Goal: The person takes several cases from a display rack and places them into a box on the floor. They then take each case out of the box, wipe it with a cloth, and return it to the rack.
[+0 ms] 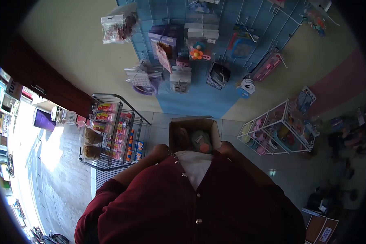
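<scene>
An open cardboard box [191,122] is right in front of my body, low in the middle of the view. Inside it lie a greyish-green item, a round orange-pink piece [204,148] and something dark that I cannot make out. My left hand [162,151] is at the box's left side and my right hand [226,149] at its right side. Both appear closed on the box, though most of their fingers are hidden behind its walls and my maroon top.
A black wire rack [122,110] with packaged goods stands left. To the right is a white wire shelf [286,118] with small colourful items. Ahead, a blue wall grid [150,16] carries hanging packets. An open doorway lies far left, beside a dark red door [49,77].
</scene>
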Motion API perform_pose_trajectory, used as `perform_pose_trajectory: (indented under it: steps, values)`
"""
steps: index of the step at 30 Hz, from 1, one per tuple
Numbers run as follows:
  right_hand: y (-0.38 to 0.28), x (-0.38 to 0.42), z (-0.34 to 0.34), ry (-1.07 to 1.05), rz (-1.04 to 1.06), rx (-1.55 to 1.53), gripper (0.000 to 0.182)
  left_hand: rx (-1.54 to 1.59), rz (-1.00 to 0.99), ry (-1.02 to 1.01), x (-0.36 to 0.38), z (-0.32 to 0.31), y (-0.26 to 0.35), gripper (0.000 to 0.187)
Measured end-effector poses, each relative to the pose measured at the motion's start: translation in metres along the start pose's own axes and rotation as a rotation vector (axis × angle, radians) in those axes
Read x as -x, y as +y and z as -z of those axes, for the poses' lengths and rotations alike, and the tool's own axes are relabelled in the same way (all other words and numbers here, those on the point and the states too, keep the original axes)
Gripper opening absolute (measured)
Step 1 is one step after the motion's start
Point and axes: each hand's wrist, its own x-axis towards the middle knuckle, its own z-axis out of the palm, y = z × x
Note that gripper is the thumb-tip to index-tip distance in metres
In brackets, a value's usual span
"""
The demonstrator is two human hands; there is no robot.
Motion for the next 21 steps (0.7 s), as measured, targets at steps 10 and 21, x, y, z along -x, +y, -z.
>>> perform_pose_trajectory:
  steps: [10,21]
  values:
    - [0.011,0.040,-0.018,0.945,0.388,0.243,0.030,-0.163,-0.237,-0.219,-0.043,-0.047,-0.016,0.034]
    - [-0.024,0.001,-0.010,0.532,0.473,-0.319,0.062,0.034,-0.050,-0.168,-0.038,0.026,0.102,0.037]
